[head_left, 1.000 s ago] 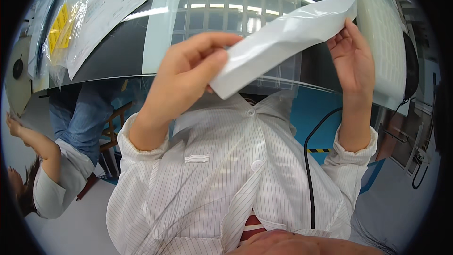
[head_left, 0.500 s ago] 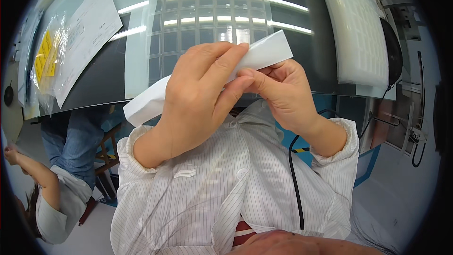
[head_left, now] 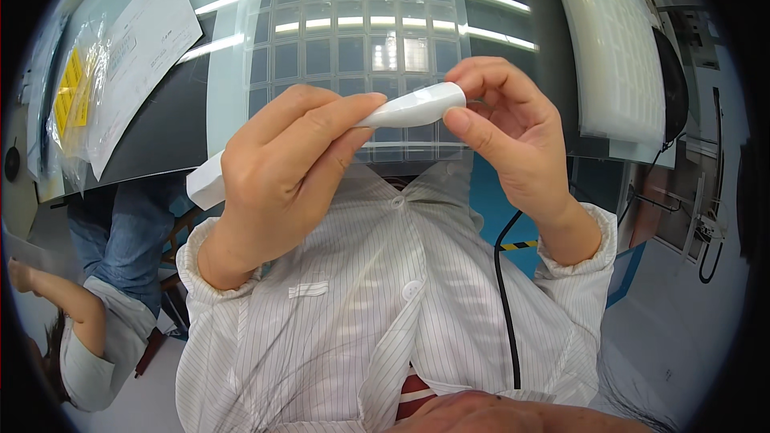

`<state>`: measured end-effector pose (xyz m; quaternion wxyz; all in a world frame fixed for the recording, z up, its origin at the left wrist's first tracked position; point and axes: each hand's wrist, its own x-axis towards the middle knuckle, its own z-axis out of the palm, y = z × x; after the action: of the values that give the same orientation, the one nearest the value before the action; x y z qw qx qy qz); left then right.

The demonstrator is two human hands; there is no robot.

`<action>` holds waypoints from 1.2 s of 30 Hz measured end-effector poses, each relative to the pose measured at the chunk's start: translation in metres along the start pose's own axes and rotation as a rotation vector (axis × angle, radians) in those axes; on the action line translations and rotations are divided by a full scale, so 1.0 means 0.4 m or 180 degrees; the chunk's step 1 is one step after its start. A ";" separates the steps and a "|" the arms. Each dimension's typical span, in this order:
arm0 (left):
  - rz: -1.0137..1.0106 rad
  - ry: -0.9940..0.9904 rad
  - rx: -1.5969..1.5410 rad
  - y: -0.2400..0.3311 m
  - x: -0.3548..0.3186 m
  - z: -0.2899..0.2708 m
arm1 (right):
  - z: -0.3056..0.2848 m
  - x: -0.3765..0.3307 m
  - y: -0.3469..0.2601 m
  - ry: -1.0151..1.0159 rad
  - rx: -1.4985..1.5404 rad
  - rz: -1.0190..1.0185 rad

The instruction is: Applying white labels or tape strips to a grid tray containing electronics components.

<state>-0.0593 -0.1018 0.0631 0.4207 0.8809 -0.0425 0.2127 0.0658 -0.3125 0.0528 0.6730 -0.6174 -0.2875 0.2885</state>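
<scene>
Near the tray [head_left: 341, 54], the white sleeve [head_left: 413, 108] is pinched by the left hand [head_left: 277, 152], end now rounded, seemingly opened, right hand [head_left: 525, 135] spread.

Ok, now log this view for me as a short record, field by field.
Left hand: gripping a long, glossy white packet
Right hand: thumb and fingers around the packet's right end; firm contact unclear
Beyond hands: clear plastic tray with a grid of compartments
Table left: white printed paper sheet, clear plastic bag with yellow label
Table right: stacked translucent white plastic trays
</scene>
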 end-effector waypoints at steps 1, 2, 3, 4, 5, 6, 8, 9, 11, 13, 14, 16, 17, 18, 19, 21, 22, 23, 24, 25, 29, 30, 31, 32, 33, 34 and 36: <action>0.0072 0.0040 0.0059 -0.001 -0.007 -0.003 | 0.020 0.004 -0.006 0.0195 0.0120 0.0040; 0.0141 0.0079 0.0118 -0.002 -0.013 -0.005 | 0.031 0.007 -0.011 0.0391 0.0241 0.0083; 0.0121 0.0080 0.0119 -0.003 -0.018 -0.005 | 0.029 0.008 -0.013 0.0380 0.0247 0.0099; 0.0168 0.0099 0.0172 -0.002 -0.022 -0.007 | 0.024 0.007 -0.017 0.0080 0.0116 0.0140; 0.0214 0.0117 0.0225 -0.002 -0.025 -0.009 | 0.018 0.007 -0.018 -0.0221 -0.0013 0.0181; 0.0197 0.0118 0.0228 -0.001 -0.028 -0.012 | 0.010 0.007 -0.017 -0.0232 -0.0007 0.0191; 0.0132 0.0018 0.0184 0.001 -0.032 -0.018 | -0.006 0.011 -0.009 -0.0494 -0.0058 0.0332; 0.0117 0.0019 0.0184 0.002 -0.033 -0.019 | -0.008 0.012 -0.004 -0.0502 -0.0053 0.0343; -0.0174 -0.0056 -0.0001 0.006 -0.034 -0.017 | -0.010 0.013 0.005 -0.0634 -0.0296 0.0258; -0.0244 -0.0202 -0.0017 0.001 -0.038 -0.021 | 0.000 0.010 0.004 -0.0706 -0.0495 0.0239; -0.0295 -0.0349 -0.0035 -0.001 -0.041 -0.023 | 0.007 0.006 0.002 -0.0769 -0.0702 0.0206; -0.0324 -0.0370 -0.0042 -0.004 -0.047 -0.027 | 0.028 -0.003 -0.006 -0.0596 -0.0712 0.0139; -0.0330 -0.0392 -0.0047 -0.007 -0.050 -0.027 | 0.034 -0.004 -0.009 -0.0411 -0.0732 0.0056; -0.0350 -0.0394 -0.0059 -0.010 -0.054 -0.027 | 0.029 -0.004 -0.009 -0.0418 -0.0730 0.0078; -0.0384 -0.0434 -0.0128 -0.011 -0.061 -0.026 | 0.020 -0.005 -0.010 -0.0568 -0.1001 -0.0108; -0.0446 -0.0474 -0.0208 -0.013 -0.070 -0.023 | 0.016 -0.003 -0.009 -0.0735 -0.1261 -0.0271; -0.0438 -0.0506 -0.0244 -0.013 -0.071 -0.019 | 0.016 -0.003 -0.007 -0.0781 -0.1572 -0.0492; -0.0430 -0.0539 -0.0282 -0.014 -0.073 -0.015 | 0.015 -0.004 -0.006 -0.0827 -0.1881 -0.0715; -0.0456 -0.0550 -0.0302 -0.016 -0.075 -0.010 | 0.015 -0.006 -0.008 -0.0833 -0.1873 -0.0681; -0.0399 -0.0537 -0.0274 -0.020 -0.076 -0.008 | 0.017 -0.005 -0.012 -0.0902 -0.1944 -0.0670; -0.0291 -0.0533 0.0003 -0.028 -0.091 -0.004 | -0.003 0.013 -0.035 -0.0967 -0.1215 -0.0067; -0.0309 -0.0546 -0.0016 -0.027 -0.095 0.001 | -0.007 0.024 -0.026 -0.0848 -0.1353 -0.0004; -0.0206 -0.0590 -0.0052 -0.027 -0.095 0.008 | -0.004 0.037 -0.016 -0.0717 -0.1437 0.0061; -0.0107 -0.0624 -0.0080 -0.027 -0.094 0.015 | 0.003 0.052 -0.004 -0.0596 -0.1521 0.0119; -0.0111 -0.0642 -0.0109 -0.029 -0.094 0.024 | 0.007 0.064 0.010 -0.0580 -0.1525 0.0150; 0.0080 -0.0594 -0.0059 -0.033 -0.094 0.037 | 0.008 0.074 0.024 -0.0620 -0.1902 -0.0052; 0.0268 -0.0541 -0.0042 -0.039 -0.093 0.050 | 0.004 0.082 0.040 -0.0661 -0.2297 -0.0228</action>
<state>-0.0824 -0.1106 0.0254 0.4120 0.8904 -0.1164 0.1543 0.0860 -0.2859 0.0381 0.3891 -0.7719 -0.4587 0.2059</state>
